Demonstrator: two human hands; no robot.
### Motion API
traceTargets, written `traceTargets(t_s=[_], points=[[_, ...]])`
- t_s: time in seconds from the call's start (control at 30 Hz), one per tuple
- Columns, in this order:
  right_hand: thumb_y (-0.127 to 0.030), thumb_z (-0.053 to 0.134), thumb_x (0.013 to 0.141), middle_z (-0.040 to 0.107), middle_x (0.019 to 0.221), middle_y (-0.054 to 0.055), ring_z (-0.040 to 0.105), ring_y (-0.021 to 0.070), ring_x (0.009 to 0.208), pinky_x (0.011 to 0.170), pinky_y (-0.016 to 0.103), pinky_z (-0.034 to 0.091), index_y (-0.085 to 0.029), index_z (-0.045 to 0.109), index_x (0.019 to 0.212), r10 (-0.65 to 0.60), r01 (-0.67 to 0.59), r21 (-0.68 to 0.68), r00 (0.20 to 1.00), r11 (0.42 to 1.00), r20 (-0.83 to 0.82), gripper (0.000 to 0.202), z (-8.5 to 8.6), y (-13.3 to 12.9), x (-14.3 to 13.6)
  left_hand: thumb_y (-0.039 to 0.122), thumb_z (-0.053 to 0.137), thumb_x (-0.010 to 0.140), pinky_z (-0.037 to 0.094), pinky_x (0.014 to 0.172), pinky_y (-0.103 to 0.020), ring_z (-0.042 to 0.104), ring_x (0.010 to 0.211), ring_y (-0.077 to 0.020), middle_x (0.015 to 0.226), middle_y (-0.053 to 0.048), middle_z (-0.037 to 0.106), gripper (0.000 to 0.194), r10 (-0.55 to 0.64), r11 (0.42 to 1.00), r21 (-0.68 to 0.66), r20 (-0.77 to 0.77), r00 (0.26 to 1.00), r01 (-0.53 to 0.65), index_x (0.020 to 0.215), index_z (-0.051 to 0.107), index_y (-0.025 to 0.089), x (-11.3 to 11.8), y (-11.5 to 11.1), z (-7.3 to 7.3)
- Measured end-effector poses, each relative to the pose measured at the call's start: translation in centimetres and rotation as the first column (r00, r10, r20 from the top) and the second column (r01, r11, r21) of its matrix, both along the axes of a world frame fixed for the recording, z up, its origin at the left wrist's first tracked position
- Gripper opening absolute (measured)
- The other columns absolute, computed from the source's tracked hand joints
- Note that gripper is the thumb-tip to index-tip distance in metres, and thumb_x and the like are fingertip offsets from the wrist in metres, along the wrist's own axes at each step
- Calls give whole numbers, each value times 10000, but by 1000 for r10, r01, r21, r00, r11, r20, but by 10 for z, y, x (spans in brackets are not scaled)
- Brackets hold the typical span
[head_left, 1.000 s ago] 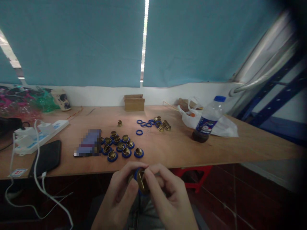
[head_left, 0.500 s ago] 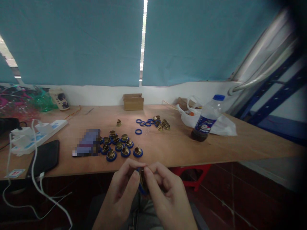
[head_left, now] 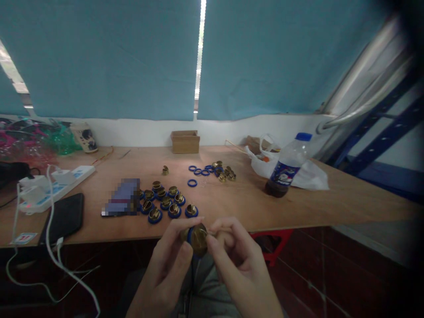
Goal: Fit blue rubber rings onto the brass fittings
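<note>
My left hand (head_left: 167,265) is closed around a round brass-coloured metal piece (head_left: 199,240) fitted with a blue ring, just in front of the table edge. Thumb and forefinger grip it by the ringed side. Just to its right, my right hand (head_left: 240,258) is pinched closed at the edge of the piece; whatever lies between those fingertips is too small to make out. Beyond my hands stands a group of similar brass pieces on blue rings (head_left: 174,210). Farther back lie loose blue rings (head_left: 192,183) and bare brass pieces (head_left: 228,173).
A phone (head_left: 122,197) and a black slab-like device (head_left: 64,216) lie left, near a white power strip (head_left: 74,180) with trailing cables. At the back stands a small cardboard box (head_left: 185,143). To the right are a cola bottle (head_left: 284,173) and white plastic bag (head_left: 311,175).
The piece has turned so its brass face now shows. My right hand has shifted slightly right, its fingertips now at the piece's edge instead of over it.
</note>
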State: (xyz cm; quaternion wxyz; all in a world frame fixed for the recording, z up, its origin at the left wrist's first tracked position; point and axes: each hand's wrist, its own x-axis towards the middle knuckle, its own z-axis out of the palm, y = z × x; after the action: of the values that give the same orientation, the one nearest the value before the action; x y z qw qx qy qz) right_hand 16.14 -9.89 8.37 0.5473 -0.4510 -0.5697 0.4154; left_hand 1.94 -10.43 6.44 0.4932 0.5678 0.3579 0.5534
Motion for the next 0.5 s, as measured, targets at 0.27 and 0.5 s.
traceTargets(t_s=[0.27, 0.5], points=[[-267, 545, 889, 319, 544, -105, 323, 98, 479, 464, 204, 290, -234, 475, 818, -36, 36, 19, 999, 999, 26, 105, -8, 3, 1, 328, 541, 950, 451, 1023, -266, 593, 1193, -216, 1238, -27, 661, 265, -41, 993, 107, -1, 999, 40, 1194, 641, 314, -2, 1, -8], [-173, 520, 892, 374, 592, -94, 425, 106, 507, 491, 212, 327, -247, 475, 875, -43, 13, 150, 978, 989, 204, 89, -15, 1, 3, 227, 543, 937, 453, 1060, -326, 573, 1235, -239, 1306, -43, 631, 334, -98, 977, 178, -97, 990, 114, 1250, 616, 317, -8, 9, -17]])
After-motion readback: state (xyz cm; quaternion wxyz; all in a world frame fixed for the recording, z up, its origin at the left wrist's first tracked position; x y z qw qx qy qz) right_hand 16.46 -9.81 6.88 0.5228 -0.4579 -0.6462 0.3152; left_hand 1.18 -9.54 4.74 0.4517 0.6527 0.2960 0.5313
